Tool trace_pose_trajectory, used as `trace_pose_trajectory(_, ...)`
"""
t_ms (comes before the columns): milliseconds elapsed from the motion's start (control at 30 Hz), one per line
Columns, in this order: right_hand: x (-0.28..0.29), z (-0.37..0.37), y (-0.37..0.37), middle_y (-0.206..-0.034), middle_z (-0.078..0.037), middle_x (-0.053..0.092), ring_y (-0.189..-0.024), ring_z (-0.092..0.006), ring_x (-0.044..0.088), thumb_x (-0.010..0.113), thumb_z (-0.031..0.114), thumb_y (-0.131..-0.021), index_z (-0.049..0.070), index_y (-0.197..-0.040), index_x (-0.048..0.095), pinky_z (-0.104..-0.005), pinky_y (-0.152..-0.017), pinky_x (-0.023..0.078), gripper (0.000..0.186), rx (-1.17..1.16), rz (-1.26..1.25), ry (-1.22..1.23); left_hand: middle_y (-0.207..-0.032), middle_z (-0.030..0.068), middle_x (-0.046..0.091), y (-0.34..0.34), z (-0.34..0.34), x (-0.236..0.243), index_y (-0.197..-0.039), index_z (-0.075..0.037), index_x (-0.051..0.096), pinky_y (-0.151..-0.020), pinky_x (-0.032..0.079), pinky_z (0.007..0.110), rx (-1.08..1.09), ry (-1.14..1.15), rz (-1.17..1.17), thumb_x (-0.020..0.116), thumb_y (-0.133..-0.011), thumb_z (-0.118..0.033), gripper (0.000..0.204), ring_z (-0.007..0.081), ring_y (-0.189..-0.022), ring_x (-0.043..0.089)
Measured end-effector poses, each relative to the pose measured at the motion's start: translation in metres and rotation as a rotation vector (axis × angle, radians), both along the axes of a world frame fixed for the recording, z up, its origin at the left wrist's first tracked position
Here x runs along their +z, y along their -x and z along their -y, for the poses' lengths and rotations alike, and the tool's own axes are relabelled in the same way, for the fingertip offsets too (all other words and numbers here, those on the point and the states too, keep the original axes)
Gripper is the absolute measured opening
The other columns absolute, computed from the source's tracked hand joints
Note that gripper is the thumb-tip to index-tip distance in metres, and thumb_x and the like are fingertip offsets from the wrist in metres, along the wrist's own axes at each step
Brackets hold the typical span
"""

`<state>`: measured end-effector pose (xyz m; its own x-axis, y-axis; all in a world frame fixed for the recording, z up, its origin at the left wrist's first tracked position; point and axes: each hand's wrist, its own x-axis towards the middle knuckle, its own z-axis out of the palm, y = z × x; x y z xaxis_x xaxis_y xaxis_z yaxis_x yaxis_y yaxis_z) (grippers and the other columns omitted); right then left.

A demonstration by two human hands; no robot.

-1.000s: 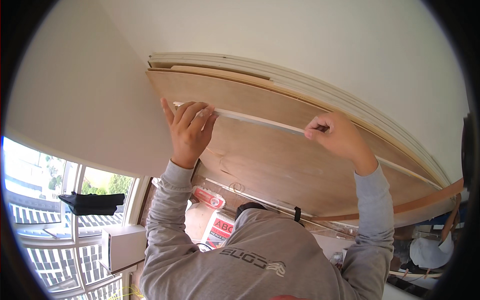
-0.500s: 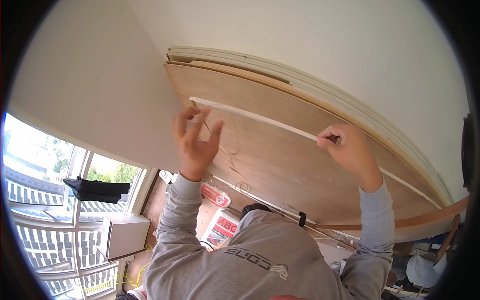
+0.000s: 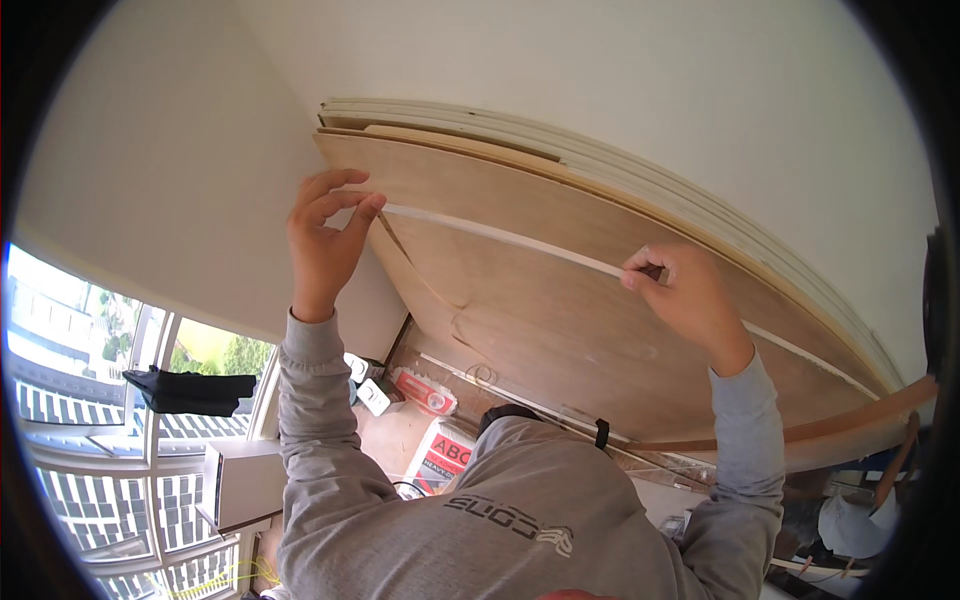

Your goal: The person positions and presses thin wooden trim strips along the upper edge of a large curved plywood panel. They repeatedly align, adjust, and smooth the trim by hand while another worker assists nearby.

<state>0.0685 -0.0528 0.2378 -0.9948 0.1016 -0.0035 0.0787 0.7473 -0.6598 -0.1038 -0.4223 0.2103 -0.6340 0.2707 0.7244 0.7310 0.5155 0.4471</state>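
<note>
Strip (image 3: 505, 235) of white, long and narrow, runs aslant over a broad brown board (image 3: 570, 335), from the left hand down past the right; whether it lies on the board's face or along an edge, I cannot tell; the right hand (image 3: 687, 295) has thumb and forefinger pinched together on the strip; the left hand (image 3: 328, 225) is at the strip's upper left end, thumb and forefinger nearly meeting, though whether they grip the strip or only touch it I cannot tell; a thin brown ribbon (image 3: 408, 257) hangs from just beside that thumb and curls lower down over the board.

Behind the board, pale panels (image 3: 440, 117) stand against a white wall (image 3: 600, 55); a curved length of wood (image 3: 800, 438) is at the right; below the left forearm lie a red and white packet (image 3: 427, 392) and a printed bag (image 3: 422, 478); farther left, a black cloth (image 3: 190, 391) hangs before a window (image 3: 95, 425), with a white box (image 3: 245, 485) beneath.
</note>
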Motion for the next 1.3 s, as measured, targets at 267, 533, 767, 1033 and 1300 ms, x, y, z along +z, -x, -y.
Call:
trace_pose_trajectory(267,-0.014,-0.008,0.000,-0.085,-0.015,0.074,-0.074,-0.0260,0.070,0.074,0.017,-0.088,0.002,-0.094,0.075,-0.0369,-0.068,0.054,0.017,0.044,-0.101,0.027,-0.118,0.0095,0.073,-0.015,-0.031,0.004,-0.091,-0.003,0.075,-0.098,0.049,0.044,-0.112,0.059,-0.064,0.083,-0.081,-0.005,0.013,0.0294,-0.112,0.066)
trace_pose_trajectory(533,-0.047,-0.028,0.000,-0.084,-0.014,0.073,-0.079,-0.0349,0.069,0.073,0.016,-0.082,0.007,-0.087,0.076,-0.0467,-0.072,0.054,0.011,0.101,-0.382,-0.058,-0.117,0.0076,0.072,-0.030,-0.077,-0.004,-0.114,-0.009,0.070,-0.121,0.022,0.062,-0.263,0.455,-0.197,0.076,-0.084,-0.001,0.031,0.0300,-0.117,0.064)
trace_pose_trajectory(767,-0.034,-0.016,0.007,-0.075,-0.014,0.071,-0.070,-0.0353,0.068,0.072,0.015,-0.075,0.007,-0.078,0.076,-0.0456,-0.066,0.053,0.009,0.129,-0.398,-0.064,-0.110,0.0091,0.070,-0.021,-0.052,-0.004,-0.111,-0.005,0.067,-0.123,0.021,0.061,-0.254,0.513,-0.171,0.068,-0.089,0.002,0.023,0.0303,-0.108,0.066)
trace_pose_trajectory(1033,-0.034,-0.020,0.003,-0.074,-0.008,0.073,-0.077,-0.0291,0.071,0.075,0.016,-0.076,0.011,-0.076,0.077,-0.0475,-0.079,0.049,0.005,0.093,-0.385,-0.078,-0.105,0.0114,0.069,-0.006,-0.069,-0.008,-0.110,-0.002,0.065,-0.122,0.026,0.061,-0.270,0.510,-0.159,0.060,-0.096,0.002,0.016,0.0312,-0.103,0.066)
trace_pose_trajectory(1300,0.001,-0.015,-0.006,-0.080,-0.006,0.071,-0.089,-0.0268,0.068,0.076,0.023,-0.085,0.012,-0.084,0.075,-0.0572,-0.101,0.039,0.011,0.062,-0.264,-0.151,-0.107,0.0122,0.069,0.034,-0.068,0.010,-0.112,-0.002,0.066,-0.121,0.027,0.061,-0.323,0.442,-0.152,0.058,-0.097,0.003,0.018,0.0320,-0.103,0.066)
